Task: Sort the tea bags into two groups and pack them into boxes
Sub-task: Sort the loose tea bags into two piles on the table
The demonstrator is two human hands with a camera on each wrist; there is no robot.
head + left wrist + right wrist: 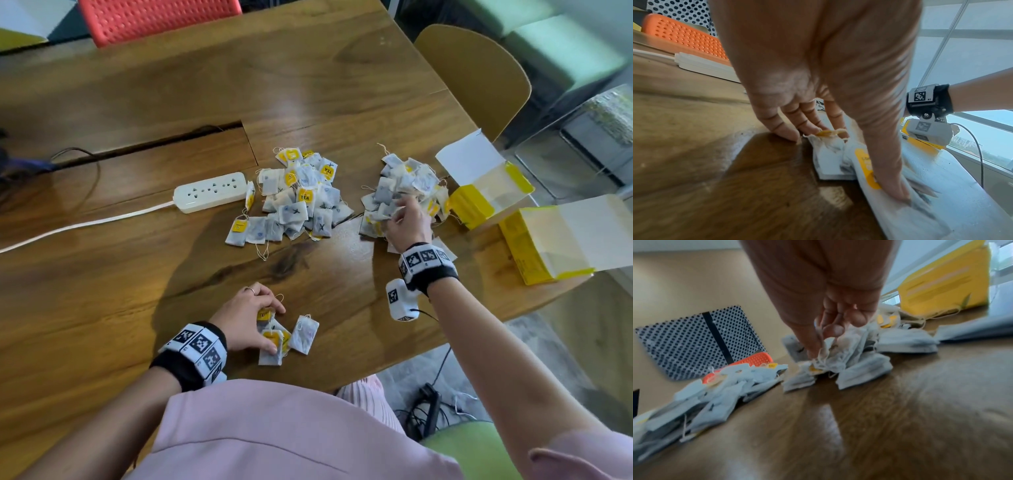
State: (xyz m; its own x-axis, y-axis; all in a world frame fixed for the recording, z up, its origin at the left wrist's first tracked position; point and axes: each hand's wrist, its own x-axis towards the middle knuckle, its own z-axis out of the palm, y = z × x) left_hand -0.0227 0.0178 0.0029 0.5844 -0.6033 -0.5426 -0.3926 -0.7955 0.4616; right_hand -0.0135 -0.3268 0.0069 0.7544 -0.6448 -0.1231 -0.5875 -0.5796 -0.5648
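Note:
Two heaps of white tea bags with yellow tags lie mid-table: a left heap point(298, 198), some marked with an X, and a right heap point(406, 186). My right hand point(399, 210) reaches into the right heap, where its thumb and fingers pinch a crumpled tea bag point(828, 345). Near the table's front edge my left hand point(274, 327) spreads over a small group of tea bags point(270, 354); its thumb point(892, 186) presses one flat and its fingertips point(789, 134) touch the wood. One more bag point(304, 334) lies just to its right. Two open yellow boxes point(479, 197) point(534, 246) stand at the right.
A white power strip point(210, 192) with its cable lies left of the heaps, beside a cable slot point(154, 144) in the wooden table point(102, 291). A red chair point(157, 17) stands at the far side and a yellow chair point(479, 75) at the right corner.

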